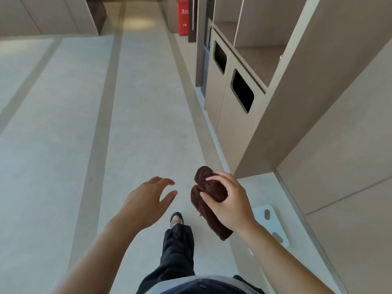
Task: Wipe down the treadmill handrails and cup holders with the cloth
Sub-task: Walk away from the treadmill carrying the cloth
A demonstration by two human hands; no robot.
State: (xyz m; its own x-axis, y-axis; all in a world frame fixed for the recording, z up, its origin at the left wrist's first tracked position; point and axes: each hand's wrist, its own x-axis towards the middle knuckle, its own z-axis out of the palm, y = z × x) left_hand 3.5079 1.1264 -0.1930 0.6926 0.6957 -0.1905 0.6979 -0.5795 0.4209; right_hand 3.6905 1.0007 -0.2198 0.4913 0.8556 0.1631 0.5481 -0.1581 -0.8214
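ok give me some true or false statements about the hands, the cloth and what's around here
1. The right hand grips a dark brown cloth. True.
2. The left hand holds the cloth too. False: it is empty, with its fingers relaxed, and it does not touch the cloth.
3. A treadmill is in view. False: none shows in this picture.
4. The cabinet on the right has two dark openings in its front. True.
5. A red box stands at the far end of the corridor. True.
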